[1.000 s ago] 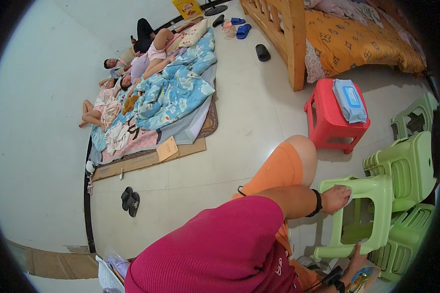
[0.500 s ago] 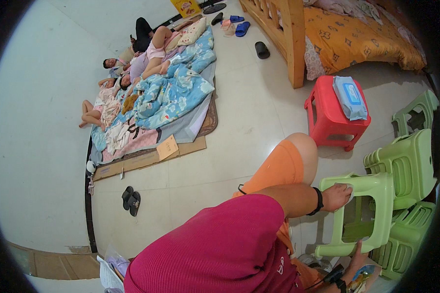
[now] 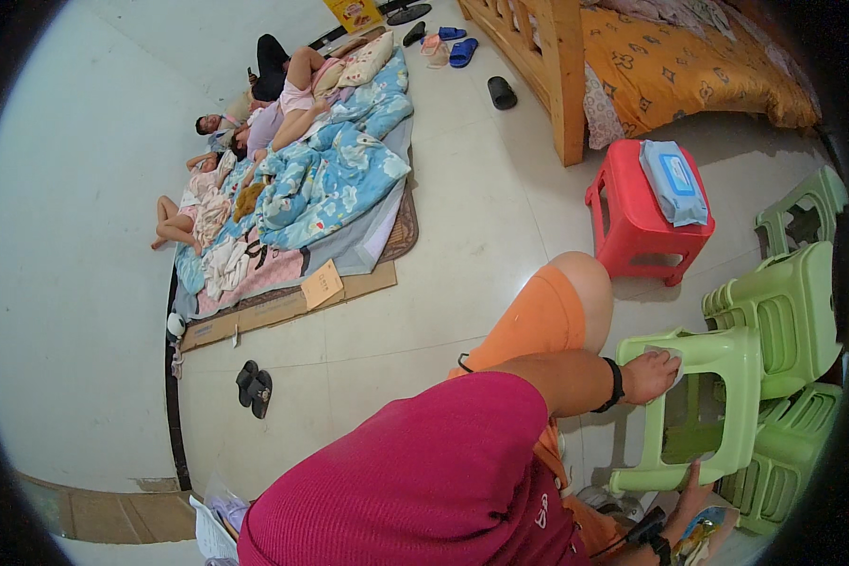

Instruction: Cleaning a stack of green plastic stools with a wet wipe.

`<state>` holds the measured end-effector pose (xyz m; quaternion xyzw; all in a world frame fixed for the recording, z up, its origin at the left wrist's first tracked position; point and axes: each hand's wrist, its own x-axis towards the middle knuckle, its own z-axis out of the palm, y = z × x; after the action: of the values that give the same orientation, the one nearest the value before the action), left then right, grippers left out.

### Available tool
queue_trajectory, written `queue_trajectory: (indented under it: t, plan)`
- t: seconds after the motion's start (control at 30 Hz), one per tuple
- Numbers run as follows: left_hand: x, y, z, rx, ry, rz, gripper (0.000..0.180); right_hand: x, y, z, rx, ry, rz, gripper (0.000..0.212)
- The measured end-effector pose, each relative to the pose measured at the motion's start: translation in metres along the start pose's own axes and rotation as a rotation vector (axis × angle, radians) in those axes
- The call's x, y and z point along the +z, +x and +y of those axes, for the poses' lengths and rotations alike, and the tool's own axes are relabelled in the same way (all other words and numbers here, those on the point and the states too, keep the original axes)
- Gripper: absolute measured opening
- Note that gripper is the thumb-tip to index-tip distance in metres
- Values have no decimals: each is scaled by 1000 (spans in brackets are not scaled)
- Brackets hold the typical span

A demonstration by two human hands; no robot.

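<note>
At the lower right of the frame, a green stool (image 3: 743,406) is held with its legs pointing left. Its lower edge is gripped by the right hand (image 3: 687,502), though the fingers behind it cannot be fully made out; that grip should be kept firm so that the stool is not pushed away under rubbing. Above it, a white wipe (image 3: 676,362) is pinched under the curled fingers of the left hand (image 3: 645,377) and pressed to the stool's upper leg. Long, even strokes with the wipe spread flat would probably serve best, with corners and inner edges followed closely. Just beyond, at the right edge, green stacks (image 3: 774,316) stand very near, so knocks against them should be avoided. Farther up, a pack (image 3: 674,184) lies on a red stool (image 3: 623,193), where a fresh sheet could be reached. At the upper left, people are seen lying on bedding (image 3: 340,179), so the stool is best handled quietly.
</note>
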<state>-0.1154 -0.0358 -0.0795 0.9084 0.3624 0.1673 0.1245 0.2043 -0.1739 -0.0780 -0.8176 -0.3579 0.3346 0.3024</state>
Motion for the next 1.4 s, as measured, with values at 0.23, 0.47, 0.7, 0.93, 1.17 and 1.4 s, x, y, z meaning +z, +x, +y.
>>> queue_trajectory:
  t: [0.23,0.47,0.7,0.93,1.17,1.4]
  plan:
    - [-8,-1,1,19,-13,-28,29,-1,-21,-36,85,-244,43,83]
    - [2,-1,-5,-2,-20,-20,33,4,-19,-38,28,-88,-28,83]
    - [3,-1,0,-25,-12,-1,34,4,-17,-29,-1,-121,25,68]
    - [-6,-1,2,-31,-17,-48,35,1,-5,-9,-22,-74,-13,69]
    - [2,-1,-5,-48,-25,-19,35,7,1,-2,-78,-49,30,69]
    - [5,9,-1,-176,-218,-62,31,7,6,6,-56,-75,62,72]
